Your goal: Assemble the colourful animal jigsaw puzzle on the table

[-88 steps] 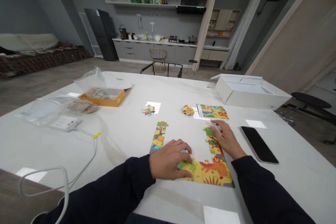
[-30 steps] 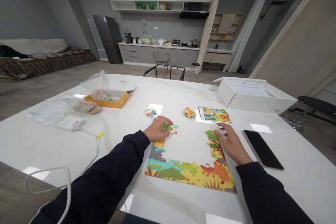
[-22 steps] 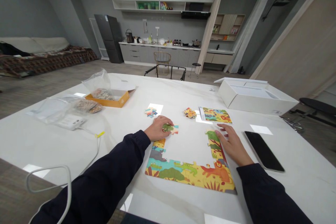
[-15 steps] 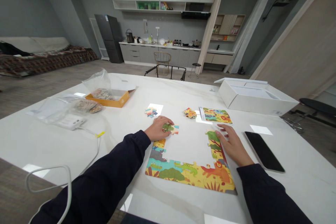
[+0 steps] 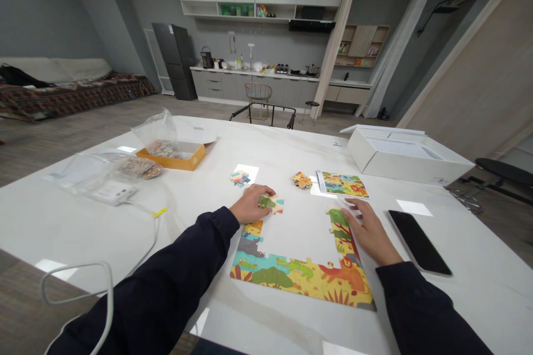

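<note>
Partly joined puzzle [image 5: 302, 282] on the white desk [image 5: 266, 144], phone [image 5: 420, 243] at three o'clock from it, person's right hand [image 5: 370, 232] at two, grip loosely unfurled against the puzzle, left hand [image 5: 249, 205] at ten, grip pinching corner pieces [image 5: 277, 206], picture card [image 5: 343, 183] at one, loose piece pile [image 5: 302, 180] at twelve.

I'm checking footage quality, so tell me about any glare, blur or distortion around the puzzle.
Head view: bright glare patches on the white table, one near the phone; head view: the refrigerator leans, likely wide-angle distortion; head view: puzzle, left hand and right hand look fairly sharp.
</note>
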Demonstrator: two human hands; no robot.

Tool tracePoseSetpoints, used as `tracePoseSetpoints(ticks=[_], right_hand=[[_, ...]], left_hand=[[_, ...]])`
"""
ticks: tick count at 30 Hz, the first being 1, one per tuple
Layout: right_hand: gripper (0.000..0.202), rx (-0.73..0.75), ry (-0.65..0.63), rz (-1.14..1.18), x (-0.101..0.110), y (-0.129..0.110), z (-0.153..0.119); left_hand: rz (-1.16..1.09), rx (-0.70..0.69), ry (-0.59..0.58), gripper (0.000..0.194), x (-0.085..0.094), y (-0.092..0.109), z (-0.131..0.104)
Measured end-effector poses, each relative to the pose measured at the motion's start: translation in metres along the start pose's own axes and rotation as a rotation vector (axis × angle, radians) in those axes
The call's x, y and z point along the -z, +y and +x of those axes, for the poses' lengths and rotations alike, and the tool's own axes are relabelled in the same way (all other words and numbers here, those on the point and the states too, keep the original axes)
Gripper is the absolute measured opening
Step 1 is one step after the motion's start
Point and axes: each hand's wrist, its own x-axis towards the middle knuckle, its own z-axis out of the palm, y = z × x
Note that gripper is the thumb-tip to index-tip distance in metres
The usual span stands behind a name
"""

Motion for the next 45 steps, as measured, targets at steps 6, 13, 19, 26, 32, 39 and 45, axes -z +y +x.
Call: tracePoseSetpoints(ticks=[6,13,19,26,32,39,45], right_hand=[[0.045,0.003,-0.002,0.001,0.000,0.000,0.000],[0.045,0.002,-0.003,0.005,0.000,0.000,0.000],[0.047,-0.001,-0.001,0.001,0.001,-0.001,0.000],[0.048,-0.009,-0.005,0.001,0.001,-0.003,-0.001],[0.047,-0.001,-0.010,0.008,0.001,-0.004,-0.001],[0.046,-0.004,-0.016,0.012,0.000,-0.001,-0.001],[0.045,0.004,-0.022,0.005,0.001,-0.003,-0.002]], left_hand=[[0.013,-0.013,-0.002,0.039,0.000,-0.003,0.000],[-0.015,-0.051,0.023,0.031,0.000,-0.001,0.000],[0.043,-0.033,0.166,0.024,0.009,-0.012,0.004],[0.286,0.401,0.506,0.029,0.042,-0.068,0.009],[0.270,0.444,0.428,0.033,0.044,-0.084,0.009],[0.292,0.461,0.402,0.045,0.043,-0.077,0.009],[0.309,0.455,0.399,0.042,0.045,-0.076,0.010]])
